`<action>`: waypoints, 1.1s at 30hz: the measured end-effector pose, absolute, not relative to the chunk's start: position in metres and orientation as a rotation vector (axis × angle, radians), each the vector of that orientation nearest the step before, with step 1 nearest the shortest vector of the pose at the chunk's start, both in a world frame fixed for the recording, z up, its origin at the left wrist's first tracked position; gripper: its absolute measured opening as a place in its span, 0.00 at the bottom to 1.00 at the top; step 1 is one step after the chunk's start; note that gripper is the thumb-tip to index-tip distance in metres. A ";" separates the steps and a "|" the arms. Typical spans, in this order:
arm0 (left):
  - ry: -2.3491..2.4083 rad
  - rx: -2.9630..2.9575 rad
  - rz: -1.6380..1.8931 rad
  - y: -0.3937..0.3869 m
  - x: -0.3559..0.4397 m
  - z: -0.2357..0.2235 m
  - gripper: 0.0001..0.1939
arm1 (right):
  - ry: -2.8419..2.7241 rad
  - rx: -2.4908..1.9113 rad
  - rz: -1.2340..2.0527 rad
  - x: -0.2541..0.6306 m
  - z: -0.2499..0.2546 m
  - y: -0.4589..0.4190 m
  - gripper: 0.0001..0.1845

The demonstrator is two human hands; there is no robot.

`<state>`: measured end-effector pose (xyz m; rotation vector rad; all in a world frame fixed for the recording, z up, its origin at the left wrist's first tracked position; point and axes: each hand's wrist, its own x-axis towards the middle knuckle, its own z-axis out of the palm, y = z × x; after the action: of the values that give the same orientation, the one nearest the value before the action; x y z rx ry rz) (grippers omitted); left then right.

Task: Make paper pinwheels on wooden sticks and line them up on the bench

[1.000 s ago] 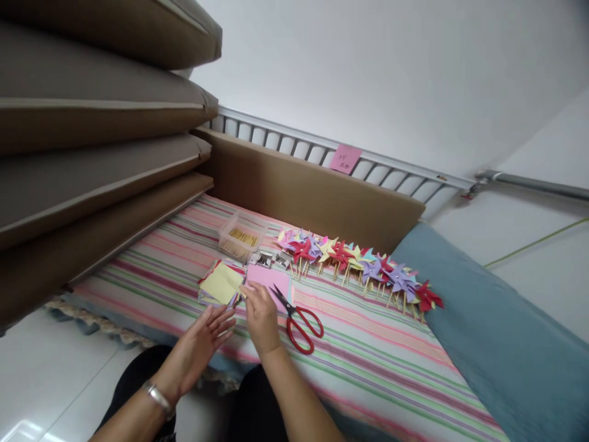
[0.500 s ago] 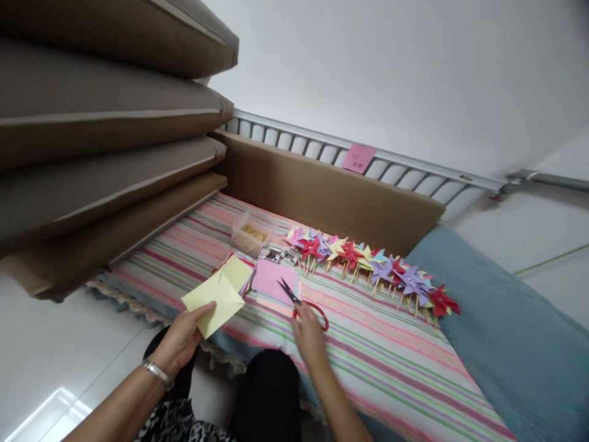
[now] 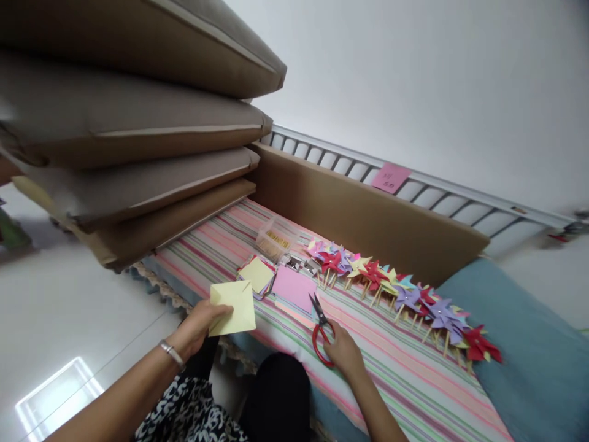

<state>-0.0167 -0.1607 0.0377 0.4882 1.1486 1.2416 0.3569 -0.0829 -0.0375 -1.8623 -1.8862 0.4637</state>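
Note:
My left hand (image 3: pixel 201 329) pinches a square of pale yellow paper (image 3: pixel 237 304) by its left edge, thumb on top. Slits run in from the paper's corners. Farther right, my right hand (image 3: pixel 345 351) is closed at one red loop of the scissors (image 3: pixel 321 328), just above the striped cloth. The dark blades are slightly apart and point away from me, beside a pink paper stack (image 3: pixel 294 288). Behind the held square lies a pile of coloured paper squares (image 3: pixel 256 275), yellow on top.
Several paper pinwheels on sticks (image 3: pixel 407 299) lie in a row along the back of the striped cloth (image 3: pixel 414 380). A clear plastic box (image 3: pixel 276 238) holds small sticks, with metal clips (image 3: pixel 301 265) near it. Stacked cushions (image 3: pixel 184 135) rise on the left; a blue-grey pillow (image 3: pixel 534 344) is at right.
My view has swung left, so the scene sits farther right. The yellow paper has turned in my left hand. The scissors have rotated, with their loops now nearer me.

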 end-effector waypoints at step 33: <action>1.238 0.942 0.925 -0.177 -0.045 0.088 0.10 | -1.665 -1.671 1.645 0.218 0.054 -0.280 0.12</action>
<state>-0.0454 -0.1766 0.0875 0.9418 1.2384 0.9254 0.2176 -0.2801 0.0536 -1.6712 -1.6649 1.6449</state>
